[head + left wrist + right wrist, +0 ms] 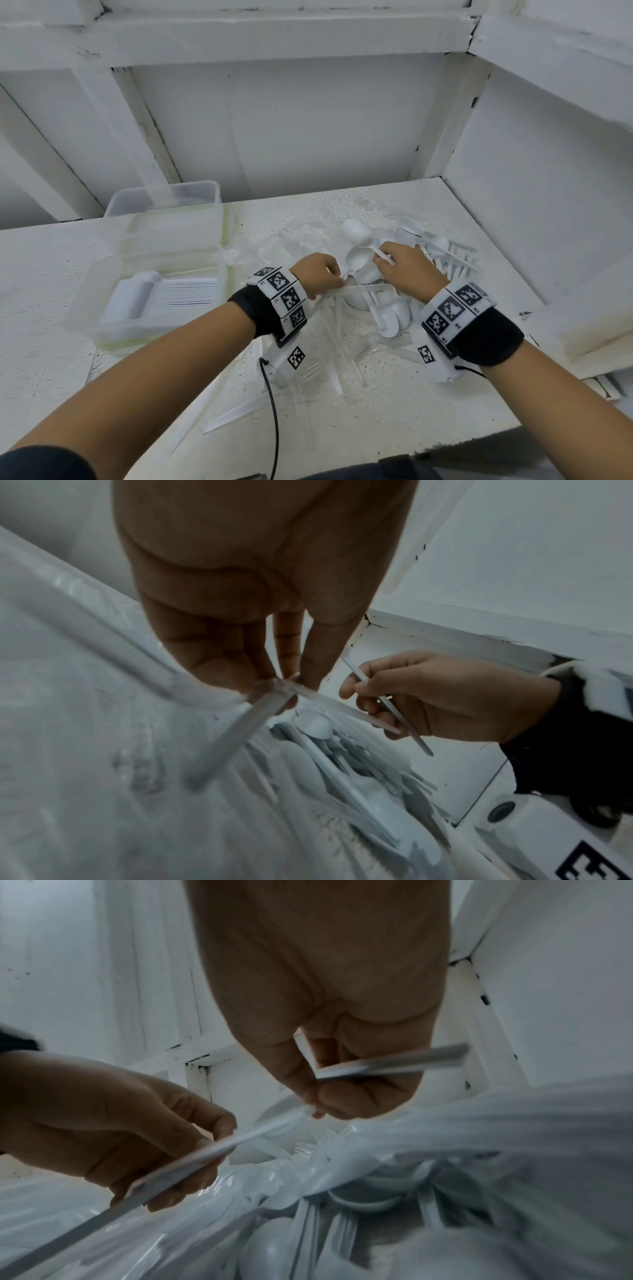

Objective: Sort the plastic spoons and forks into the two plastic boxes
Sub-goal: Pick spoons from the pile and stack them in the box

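Observation:
A tangled pile of white and clear plastic spoons and forks lies on the white table, right of centre. My right hand pinches the handle of a white spoon whose bowl points up and left above the pile; that handle crosses my curled fingers. My left hand pinches a long thin plastic utensil handle at the pile's left edge. Whether it is a spoon or a fork is hidden. The fingertips meet on it. Both hands are close together over the pile.
Two clear plastic boxes stand at the left: the near box holds a neat stack of white cutlery, the far box sits behind it by the wall. Clear utensils lie scattered near the front edge. White walls enclose back and right.

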`<state>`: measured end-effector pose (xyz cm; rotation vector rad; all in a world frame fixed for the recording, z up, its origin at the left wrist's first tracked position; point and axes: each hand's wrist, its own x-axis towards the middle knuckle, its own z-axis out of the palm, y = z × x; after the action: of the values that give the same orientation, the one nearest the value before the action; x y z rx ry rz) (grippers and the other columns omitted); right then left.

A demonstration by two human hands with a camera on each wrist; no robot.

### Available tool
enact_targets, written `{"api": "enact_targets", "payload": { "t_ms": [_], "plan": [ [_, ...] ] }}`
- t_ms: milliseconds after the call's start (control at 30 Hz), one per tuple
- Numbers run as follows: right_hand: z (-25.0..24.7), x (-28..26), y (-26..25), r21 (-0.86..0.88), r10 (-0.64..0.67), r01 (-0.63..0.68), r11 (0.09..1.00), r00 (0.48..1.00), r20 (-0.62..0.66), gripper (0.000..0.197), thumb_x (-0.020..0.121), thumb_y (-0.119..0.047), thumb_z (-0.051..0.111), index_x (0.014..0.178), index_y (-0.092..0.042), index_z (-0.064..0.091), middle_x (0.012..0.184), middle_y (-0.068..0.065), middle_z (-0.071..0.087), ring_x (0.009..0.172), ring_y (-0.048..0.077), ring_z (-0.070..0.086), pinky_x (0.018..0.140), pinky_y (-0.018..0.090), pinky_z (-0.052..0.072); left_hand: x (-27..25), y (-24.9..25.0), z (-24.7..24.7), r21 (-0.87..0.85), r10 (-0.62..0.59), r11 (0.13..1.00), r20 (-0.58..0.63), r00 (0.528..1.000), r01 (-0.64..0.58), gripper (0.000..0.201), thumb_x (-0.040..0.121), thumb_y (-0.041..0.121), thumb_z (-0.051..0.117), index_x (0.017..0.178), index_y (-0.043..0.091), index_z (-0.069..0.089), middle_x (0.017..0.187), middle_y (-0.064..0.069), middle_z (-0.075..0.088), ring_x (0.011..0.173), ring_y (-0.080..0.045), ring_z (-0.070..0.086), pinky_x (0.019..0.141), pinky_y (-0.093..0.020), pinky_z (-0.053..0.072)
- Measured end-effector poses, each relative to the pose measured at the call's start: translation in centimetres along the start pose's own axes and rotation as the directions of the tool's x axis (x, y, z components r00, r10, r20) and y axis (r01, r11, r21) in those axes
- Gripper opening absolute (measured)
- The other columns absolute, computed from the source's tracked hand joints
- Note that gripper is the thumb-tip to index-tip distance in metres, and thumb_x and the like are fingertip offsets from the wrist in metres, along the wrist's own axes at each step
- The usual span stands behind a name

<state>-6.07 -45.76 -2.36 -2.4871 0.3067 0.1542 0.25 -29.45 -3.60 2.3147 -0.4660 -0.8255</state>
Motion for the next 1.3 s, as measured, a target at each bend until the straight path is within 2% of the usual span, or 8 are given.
{"api": "enact_targets", "payload": {
  "t_ms": [200, 333, 433, 567, 800, 867, 1033, 1300],
  "plan": [
    [1.7, 1.5, -0.5, 0.063, 0.080, -0.079, 0.995, 0.997, -0.014, 0.023, 0.093, -0.013, 0.043, 0.100, 0.000, 0.060, 0.095, 0.015, 0.062, 0.081, 0.021, 0.051, 0.063, 0.026, 0.036, -1.1, -1.0, -0.5, -0.084, 0.018, 0.996, -0.003, 1.000, -0.018, 0.007, 0.090, 0.017, 0.057, 0.096, 0.015, 0.054, 0.072, 0.000, 0.062, 0.059, -0.008, 0.053, 0.051, -0.018, 0.042],
    [2.3, 2.4, -1.0, -0.018, 0.044, -0.044, 0.999, 0.999, -0.020, 0.017, 0.090, -0.011, 0.047, 0.091, -0.002, 0.061, 0.084, 0.011, 0.060, 0.079, 0.024, 0.053, 0.059, 0.028, 0.034, -1.7, -1.4, -0.8, 0.018, 0.025, 1.000, 0.047, 0.999, -0.025, 0.029, 0.091, 0.014, 0.054, 0.120, 0.013, 0.056, 0.093, -0.007, 0.068, 0.068, -0.010, 0.058, 0.054, -0.016, 0.044],
    [2.7, 2.9, -1.7, -0.061, 0.029, -0.028, 0.998, 0.999, 0.015, 0.018, 0.089, -0.013, 0.050, 0.087, -0.003, 0.064, 0.082, 0.011, 0.062, 0.080, 0.027, 0.057, 0.062, 0.028, 0.037, -2.1, -2.0, -1.1, 0.072, 0.021, 0.997, 0.013, 1.000, -0.022, 0.017, 0.089, 0.013, 0.053, 0.105, 0.011, 0.059, 0.094, -0.007, 0.069, 0.075, -0.012, 0.061, 0.067, -0.020, 0.047],
    [2.9, 3.3, -2.4, -0.032, 0.050, -0.050, 0.998, 0.999, 0.019, 0.023, 0.089, -0.015, 0.048, 0.073, -0.004, 0.059, 0.072, 0.011, 0.057, 0.071, 0.023, 0.051, 0.056, 0.027, 0.034, -2.6, -3.1, -1.6, -0.101, 0.006, 0.995, -0.101, 0.995, -0.016, 0.009, 0.091, 0.010, 0.048, 0.083, 0.015, 0.047, 0.076, 0.000, 0.066, 0.072, -0.011, 0.063, 0.065, -0.020, 0.047],
    [4.3, 3.0, -3.1, -0.181, 0.151, -0.129, 0.975, 0.982, 0.116, 0.025, 0.087, -0.029, 0.058, 0.071, -0.010, 0.054, 0.063, 0.004, 0.051, 0.064, 0.021, 0.051, 0.056, 0.026, 0.040, -3.4, -4.2, -1.9, -0.431, -0.073, 0.901, -0.251, 0.965, -0.044, 0.002, 0.095, 0.009, 0.042, 0.093, 0.009, 0.043, 0.092, -0.012, 0.067, 0.080, -0.021, 0.064, 0.082, -0.037, 0.053],
    [5.1, 2.5, -3.2, -0.233, 0.142, -0.105, 0.967, 0.979, 0.150, 0.025, 0.085, -0.036, 0.062, 0.085, -0.011, 0.060, 0.071, 0.005, 0.058, 0.067, 0.021, 0.055, 0.060, 0.028, 0.046, -3.5, -4.2, -2.1, -0.491, -0.093, 0.869, -0.269, 0.959, -0.054, 0.004, 0.095, 0.008, 0.042, 0.091, 0.010, 0.043, 0.091, -0.013, 0.066, 0.079, -0.022, 0.064, 0.080, -0.037, 0.053],
    [5.8, 1.8, -3.8, -0.286, 0.182, -0.134, 0.949, 0.972, 0.147, 0.032, 0.085, -0.025, 0.062, 0.063, -0.013, 0.042, 0.066, 0.002, 0.051, 0.071, 0.022, 0.055, 0.050, 0.024, 0.036, -3.7, -3.9, -2.4, -0.510, -0.086, 0.856, -0.303, 0.949, -0.085, 0.004, 0.096, 0.008, 0.040, 0.093, 0.009, 0.042, 0.080, -0.009, 0.063, 0.074, -0.022, 0.062, 0.078, -0.036, 0.053],
    [2.9, 1.2, -3.2, 0.112, 0.234, -0.253, 0.961, 0.959, 0.160, 0.022, 0.085, -0.015, 0.054, 0.070, -0.003, 0.064, 0.058, -0.002, 0.057, 0.057, 0.013, 0.049, 0.056, 0.024, 0.036, -3.0, -3.4, -1.9, -0.424, -0.069, 0.901, -0.342, 0.937, -0.088, 0.010, 0.098, 0.020, 0.038, 0.096, 0.012, 0.044, 0.069, 0.000, 0.044, 0.058, -0.013, 0.043, 0.053, -0.022, 0.038]
  ]
}}
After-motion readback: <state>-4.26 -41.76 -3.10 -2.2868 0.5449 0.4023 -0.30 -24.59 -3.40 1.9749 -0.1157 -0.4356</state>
